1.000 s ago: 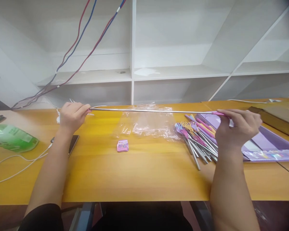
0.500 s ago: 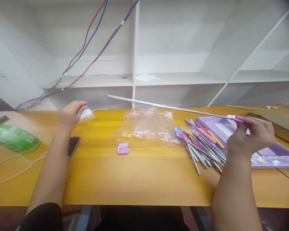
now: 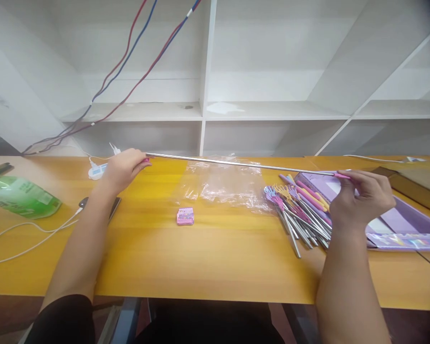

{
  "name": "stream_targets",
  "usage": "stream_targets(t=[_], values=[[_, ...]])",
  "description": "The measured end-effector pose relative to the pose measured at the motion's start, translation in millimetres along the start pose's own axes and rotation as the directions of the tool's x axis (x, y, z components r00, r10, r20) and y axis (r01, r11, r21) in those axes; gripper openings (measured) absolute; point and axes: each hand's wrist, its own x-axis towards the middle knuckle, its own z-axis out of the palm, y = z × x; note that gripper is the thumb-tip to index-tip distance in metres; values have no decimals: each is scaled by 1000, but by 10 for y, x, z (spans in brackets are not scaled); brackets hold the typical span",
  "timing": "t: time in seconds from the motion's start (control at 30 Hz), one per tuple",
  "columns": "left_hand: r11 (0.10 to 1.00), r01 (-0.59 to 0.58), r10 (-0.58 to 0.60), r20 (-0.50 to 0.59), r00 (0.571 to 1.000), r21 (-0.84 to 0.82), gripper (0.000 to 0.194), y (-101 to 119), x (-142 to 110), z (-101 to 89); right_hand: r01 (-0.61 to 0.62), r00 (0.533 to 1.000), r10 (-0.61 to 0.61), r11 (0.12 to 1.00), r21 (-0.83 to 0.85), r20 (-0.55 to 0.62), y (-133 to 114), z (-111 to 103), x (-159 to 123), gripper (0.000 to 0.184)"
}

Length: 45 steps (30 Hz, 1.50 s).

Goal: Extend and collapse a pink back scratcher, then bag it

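Observation:
A long thin metal rod (image 3: 229,163), which looks like an extended telescopic back scratcher, spans level above the table between my hands. My right hand (image 3: 365,198) pinches its right end, where a bit of pink shows. At the other end, my left hand (image 3: 125,169) has its fingers closed on the tip; a pink spot shows at these fingertips, too small to make out. Below my right hand lies a pile of back scratchers (image 3: 304,222) with metal shafts, hand-shaped heads and coloured grips. A small stack of pink cards (image 3: 185,216) sits mid-table.
A clear plastic bag (image 3: 222,184) lies flat at the table's back. The purple box (image 3: 412,220) stands at right, beside a brown carton (image 3: 415,184). At left are a green pouch (image 3: 21,196), a white cable (image 3: 32,229), a phone (image 3: 113,209) and a power strip (image 3: 98,170).
My left hand has moved right and onto the rod's left end, which was free before. The rod has come closer to level, and my right hand has shifted slightly left.

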Motion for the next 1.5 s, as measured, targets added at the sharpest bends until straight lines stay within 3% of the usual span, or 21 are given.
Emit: stream_targets(t=[0.17, 0.37, 0.63, 0.83, 1.0, 1.23, 1.5], values=[[999, 32, -32, -40, 999, -2, 33, 43, 18, 0, 29, 1000, -29, 999, 39, -2, -92, -53, -19, 27], [993, 104, -105, -15, 994, -58, 33, 109, 25, -25, 68, 997, -70, 993, 96, 22, -279, -97, -21, 21], [980, 185, -189, -43, 981, -70, 33, 72, -21, -72, 7, 998, -11, 998, 57, 66, -273, -77, -41, 21], [980, 186, -191, -67, 979, -70, 35, 102, -16, -147, 68, 996, -74, 993, 101, 58, -302, -76, -32, 24], [985, 168, -169, -13, 986, -44, 38, 133, 5, -188, 96, 992, -103, 990, 101, 68, -261, -71, -53, 17], [985, 165, -162, 82, 983, -41, 37, 60, 9, -117, 8, 997, -13, 998, 66, 75, -282, -75, -58, 21], [962, 235, -243, -37, 969, -141, 31, 116, -15, -119, 93, 995, -97, 985, 144, 25, -308, -76, -49, 16]])
